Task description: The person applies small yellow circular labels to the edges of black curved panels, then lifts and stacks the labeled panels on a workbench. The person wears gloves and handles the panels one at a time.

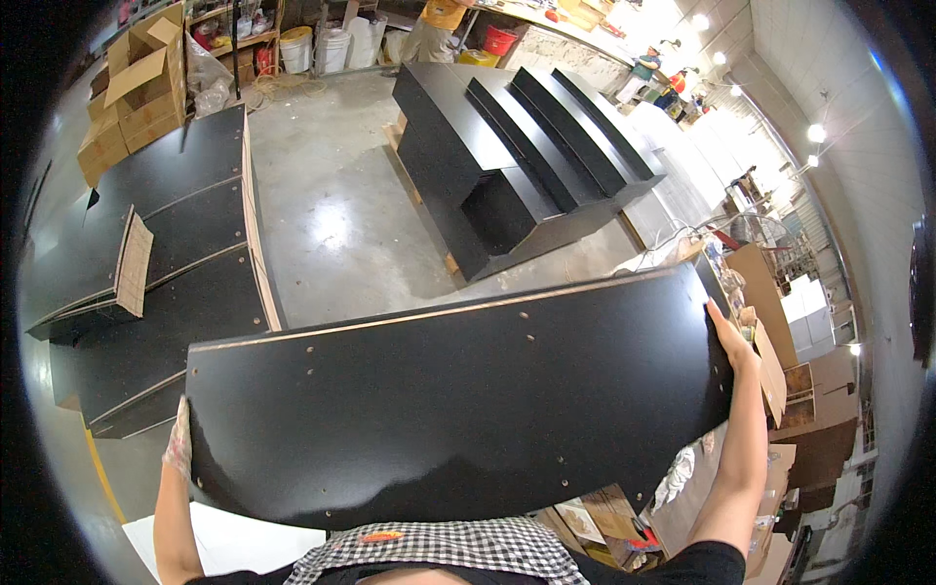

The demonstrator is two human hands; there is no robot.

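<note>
A large black wooden panel (439,409) spans the view in front of my body, with a pale bare edge along its far side and several small drilled holes in its face. My left hand (178,444), in a thin, pale, stained glove, grips its left end. At the opposite end my right hand (731,336) is wrapped round the edge, thumb side toward the face. The fingers of both hands are partly hidden behind the panel. Its near edge lies close to my checked apron (458,548).
Black boards (195,214) with pale edges lie at the left. Ahead stands a black stepped unit (439,127) on wooden supports. Cardboard boxes (146,88) and white buckets (333,49) are at the back. A person in yellow (439,19) stands beyond; a cluttered bench lies to my right.
</note>
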